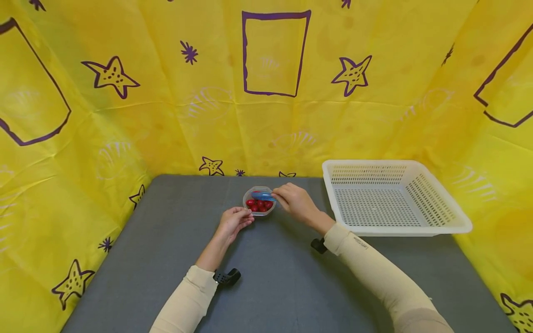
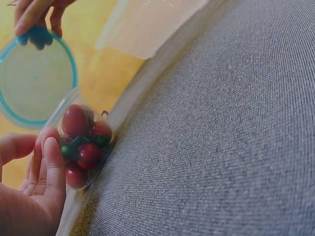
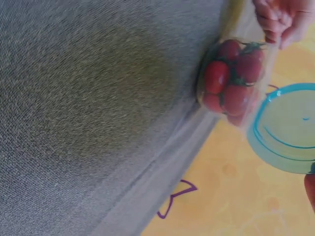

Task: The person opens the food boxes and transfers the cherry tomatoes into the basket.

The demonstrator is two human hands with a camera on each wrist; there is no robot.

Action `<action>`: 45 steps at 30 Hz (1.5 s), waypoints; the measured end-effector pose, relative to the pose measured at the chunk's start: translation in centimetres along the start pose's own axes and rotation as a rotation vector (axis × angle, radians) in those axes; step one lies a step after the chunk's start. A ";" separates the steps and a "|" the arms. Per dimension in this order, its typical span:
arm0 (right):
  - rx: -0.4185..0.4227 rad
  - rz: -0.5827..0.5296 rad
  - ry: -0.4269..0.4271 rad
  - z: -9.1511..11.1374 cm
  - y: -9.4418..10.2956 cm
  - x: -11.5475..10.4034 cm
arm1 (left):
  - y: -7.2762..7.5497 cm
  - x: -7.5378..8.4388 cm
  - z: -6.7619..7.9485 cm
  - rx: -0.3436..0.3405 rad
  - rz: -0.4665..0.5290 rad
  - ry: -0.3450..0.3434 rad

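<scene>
A small clear plastic container [image 1: 260, 213] full of red cherry tomatoes [image 1: 255, 207] stands on the grey table toward its far side. Green stems show among the tomatoes in both wrist views. My left hand [image 1: 234, 223] pinches the container's near left rim between thumb and fingers. Above the container, my right hand [image 1: 296, 202] pinches the edge of a round translucent lid [image 2: 37, 78] with a blue rim. The lid is tilted and apart from most of the container's mouth; in the right wrist view the lid [image 3: 290, 130] stands beside the rim.
A white perforated plastic basket [image 1: 397, 230] stands at the back right of the grey table [image 1: 266, 286], close to my right forearm. Yellow patterned cloth [image 1: 266, 129] walls the table at the back and both sides.
</scene>
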State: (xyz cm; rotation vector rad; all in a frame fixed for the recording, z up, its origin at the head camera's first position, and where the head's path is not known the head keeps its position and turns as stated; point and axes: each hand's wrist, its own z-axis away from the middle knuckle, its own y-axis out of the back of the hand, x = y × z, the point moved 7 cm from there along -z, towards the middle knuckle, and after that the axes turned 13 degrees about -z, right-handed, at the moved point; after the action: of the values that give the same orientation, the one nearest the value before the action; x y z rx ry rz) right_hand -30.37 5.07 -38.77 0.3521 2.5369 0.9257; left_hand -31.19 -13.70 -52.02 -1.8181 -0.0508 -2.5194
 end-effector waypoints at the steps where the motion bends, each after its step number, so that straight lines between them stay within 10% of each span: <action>1: -0.001 -0.013 -0.019 0.0 0.1 0.0 | 0.1 -0.1 0.0 0.003 -0.001 0.004; 25: -0.029 -0.327 -0.393 2.3 3.2 0.9 | 0.3 -0.1 -0.1 0.024 -0.017 0.011; 45: -0.264 -0.564 -0.778 6.4 1.3 3.2 | 0.1 -0.2 -0.1 0.016 0.010 -0.005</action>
State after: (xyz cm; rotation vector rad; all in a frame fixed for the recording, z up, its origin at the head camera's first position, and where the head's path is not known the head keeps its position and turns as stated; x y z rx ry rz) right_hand -30.08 10.79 -43.26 -0.0858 1.6391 0.6972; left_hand -31.20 -13.85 -52.27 -1.8139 -0.0622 -2.5006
